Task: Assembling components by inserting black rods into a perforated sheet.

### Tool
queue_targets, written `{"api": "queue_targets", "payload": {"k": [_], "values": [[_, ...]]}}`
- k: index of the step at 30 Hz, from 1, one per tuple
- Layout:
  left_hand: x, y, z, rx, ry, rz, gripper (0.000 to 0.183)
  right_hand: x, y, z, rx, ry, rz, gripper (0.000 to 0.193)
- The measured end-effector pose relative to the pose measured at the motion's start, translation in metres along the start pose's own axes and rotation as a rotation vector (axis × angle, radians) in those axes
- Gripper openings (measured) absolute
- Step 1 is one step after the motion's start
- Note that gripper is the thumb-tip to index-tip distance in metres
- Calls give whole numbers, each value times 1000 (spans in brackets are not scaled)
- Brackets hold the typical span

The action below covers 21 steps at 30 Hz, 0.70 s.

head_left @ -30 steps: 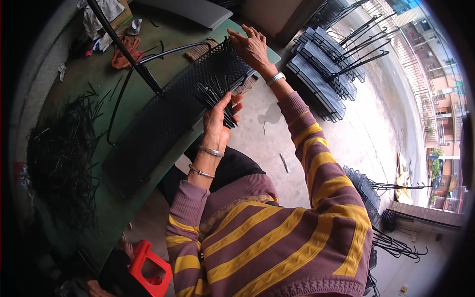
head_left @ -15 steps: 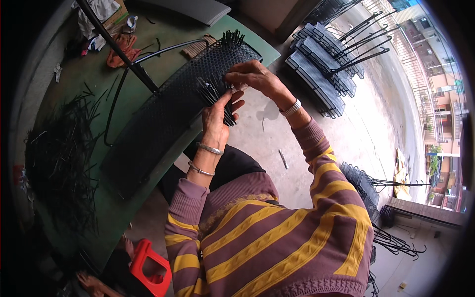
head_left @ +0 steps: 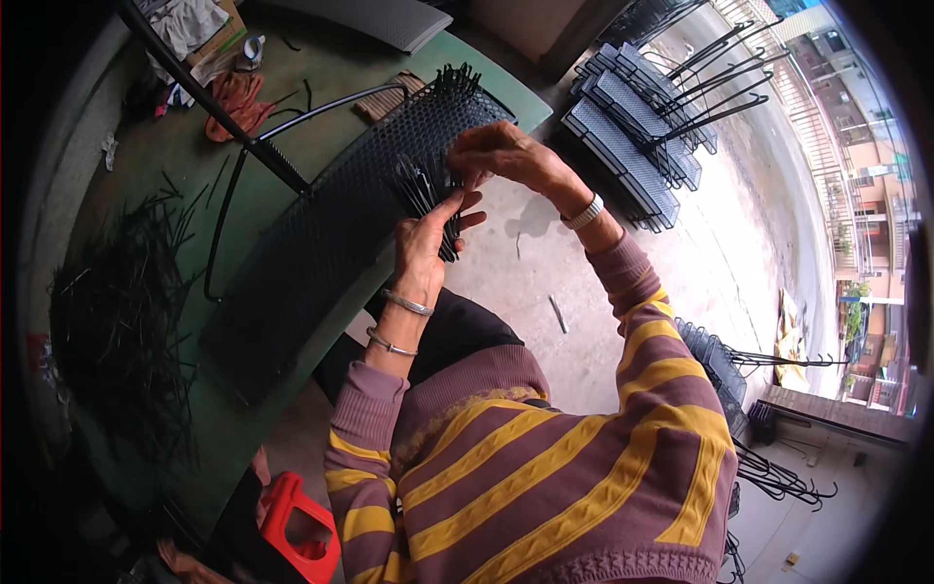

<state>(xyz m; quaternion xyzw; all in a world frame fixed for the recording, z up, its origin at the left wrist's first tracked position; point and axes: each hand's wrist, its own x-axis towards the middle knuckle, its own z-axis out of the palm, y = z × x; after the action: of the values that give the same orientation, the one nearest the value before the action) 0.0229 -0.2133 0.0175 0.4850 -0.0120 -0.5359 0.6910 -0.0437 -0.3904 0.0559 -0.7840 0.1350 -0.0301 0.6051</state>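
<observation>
My left hand (head_left: 420, 248) is closed round a bundle of thin black strips (head_left: 418, 187), held upright above the near edge of a long curved black mesh panel (head_left: 292, 277). At the bundle's upper right, my right hand (head_left: 511, 161) has its fingers pinched together; whatever they hold is too small or hidden to make out. Another cluster of black strips (head_left: 455, 82) stands at the panel's far end. A large loose heap of similar strips (head_left: 122, 331) lies on the green table (head_left: 229, 433) at the left.
A black metal bar frame (head_left: 219, 112) crosses the table behind the panel. An orange cloth (head_left: 236, 105) lies at the far left. Stacked mesh racks with hooked rods (head_left: 632, 136) stand on the floor at the right. A red plastic object (head_left: 292, 530) and another person's hand (head_left: 185, 563) are at the lower left.
My right hand has shifted slightly to the right, its fingers now drawn together by the bundle. My left hand has moved a little, still gripping the strips.
</observation>
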Motion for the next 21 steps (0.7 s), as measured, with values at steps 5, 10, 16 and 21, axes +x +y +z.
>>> {"api": "queue_targets", "payload": {"k": [5,10,16,21], "values": [[8,-4,-2,-89,8,-7,32,-3,-3,-14,-130,57,-164,21],[12,-2,-1,-156,35,-57,25,15,-16,-35,-263,700,-292,14],[19,-18,-2,-192,-39,-169,23,51,14,-48,-448,817,-436,14],[17,-18,-1,-179,-16,-174,25,64,25,-52,-398,817,-401,14]]}}
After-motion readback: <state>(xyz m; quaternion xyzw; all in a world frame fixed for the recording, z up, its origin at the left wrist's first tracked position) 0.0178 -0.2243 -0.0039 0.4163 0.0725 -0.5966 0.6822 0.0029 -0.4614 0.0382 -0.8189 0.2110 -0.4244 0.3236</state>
